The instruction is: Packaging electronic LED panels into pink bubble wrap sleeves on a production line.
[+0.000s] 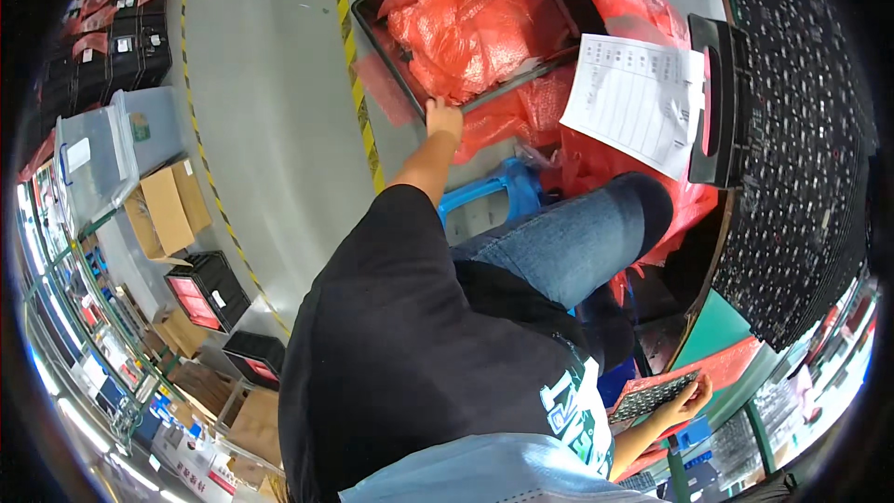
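Note:
My left hand (444,118) is at the near corner of a black crate (384,62), its fingers curled over the rim. Crumpled red bubble wrap (475,23) fills much of that crate. Low on the right, my right hand (687,401) grips the edge of a dark, speckled flat panel (652,399), which looks like a circuit board. Red bubble wrap (736,360) lies around and behind the panel. Part of the panel's lower side is hidden by my shirt and arm.
A printed sheet (633,98) lies on red wrap beside a black handled holder (722,102). Rows of dark speckled panels (792,149) stand at right. A blue stool (507,188) is by my leg. Yellow-black tape (354,84) crosses the floor; boxes (172,205) and crates line the left.

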A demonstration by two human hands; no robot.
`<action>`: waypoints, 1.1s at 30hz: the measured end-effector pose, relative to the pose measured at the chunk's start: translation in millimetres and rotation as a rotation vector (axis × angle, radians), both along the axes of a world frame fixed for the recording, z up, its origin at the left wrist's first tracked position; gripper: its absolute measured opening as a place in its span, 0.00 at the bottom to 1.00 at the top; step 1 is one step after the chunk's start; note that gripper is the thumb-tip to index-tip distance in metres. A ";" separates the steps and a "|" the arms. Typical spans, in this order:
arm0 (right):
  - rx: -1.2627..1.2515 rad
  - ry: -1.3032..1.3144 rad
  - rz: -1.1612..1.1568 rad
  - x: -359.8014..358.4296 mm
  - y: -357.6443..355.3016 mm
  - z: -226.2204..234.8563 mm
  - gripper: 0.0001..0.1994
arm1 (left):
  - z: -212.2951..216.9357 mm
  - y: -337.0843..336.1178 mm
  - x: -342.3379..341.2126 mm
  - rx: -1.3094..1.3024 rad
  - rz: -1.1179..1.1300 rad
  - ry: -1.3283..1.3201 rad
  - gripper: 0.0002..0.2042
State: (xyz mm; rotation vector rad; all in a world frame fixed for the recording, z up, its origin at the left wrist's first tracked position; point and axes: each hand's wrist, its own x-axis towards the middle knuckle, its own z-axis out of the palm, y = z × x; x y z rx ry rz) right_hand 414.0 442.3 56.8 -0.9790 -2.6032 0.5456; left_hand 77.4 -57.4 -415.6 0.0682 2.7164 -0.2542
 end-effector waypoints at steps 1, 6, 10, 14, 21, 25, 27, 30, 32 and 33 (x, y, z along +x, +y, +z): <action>0.012 -0.008 -0.009 1.2 -1.6 1.1 0.15 | 5.7 7.5 3.8 0.023 -0.141 -0.043 0.12; 0.060 -0.035 -0.025 -2.2 -8.7 5.5 0.15 | 10.3 20.4 5.7 0.323 0.110 -0.232 0.14; 0.069 -0.050 -0.020 -6.4 -2.5 6.6 0.15 | -16.9 18.3 13.4 0.650 0.646 -0.430 0.19; 0.055 -0.065 -0.034 -5.7 -5.9 4.0 0.16 | -40.6 12.0 13.0 0.911 1.061 -0.508 0.23; 0.001 -0.036 -0.084 -5.2 -11.7 12.6 0.15 | -14.9 41.3 -24.8 1.650 2.095 -0.299 0.33; -0.053 0.004 -0.083 -10.6 -8.4 11.9 0.15 | -10.5 53.1 -38.6 1.918 2.146 -0.268 0.29; -0.094 0.028 -0.080 -11.1 -8.9 11.9 0.16 | -5.4 60.3 -38.9 2.092 2.029 -0.271 0.24; -0.113 0.030 -0.073 -19.4 -11.5 10.2 0.15 | 12.0 65.6 -45.2 2.348 1.819 -0.225 0.16; -0.129 0.039 -0.059 -30.4 -11.6 10.0 0.15 | 30.4 66.8 -53.9 2.513 1.651 -0.171 0.13; -0.091 0.044 -0.091 -20.9 -17.5 21.8 0.15 | 85.7 105.5 -44.2 2.324 1.897 -0.531 0.09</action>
